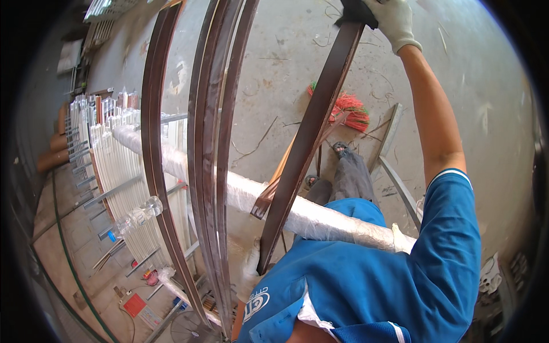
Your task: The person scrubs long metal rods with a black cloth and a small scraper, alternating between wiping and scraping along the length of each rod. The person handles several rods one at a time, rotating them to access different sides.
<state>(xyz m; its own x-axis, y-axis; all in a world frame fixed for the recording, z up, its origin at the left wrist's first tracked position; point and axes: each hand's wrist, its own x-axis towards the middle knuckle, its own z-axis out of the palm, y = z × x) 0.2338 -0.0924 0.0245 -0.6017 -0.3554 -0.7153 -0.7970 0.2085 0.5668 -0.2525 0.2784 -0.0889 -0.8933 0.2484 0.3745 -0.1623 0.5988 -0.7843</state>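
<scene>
Black cloth pressed to the brown bar's far end

The dark brown bar (311, 143) slants from the right hand (397, 24) down toward the body. That gloved hand is closed on a black cloth (355, 12) there, its fingers partly cut off by the upper edge. The left hand (249, 260) seems to be the pale shape beside the bar's near end; its grip cannot be told. The step looks like wiping; another stroke would call for even pressure along the bar. Below the right grip lies a red broom (350, 111); leftward, more bars (207, 103) and a wrapped roll (311, 219) crowd the space
</scene>
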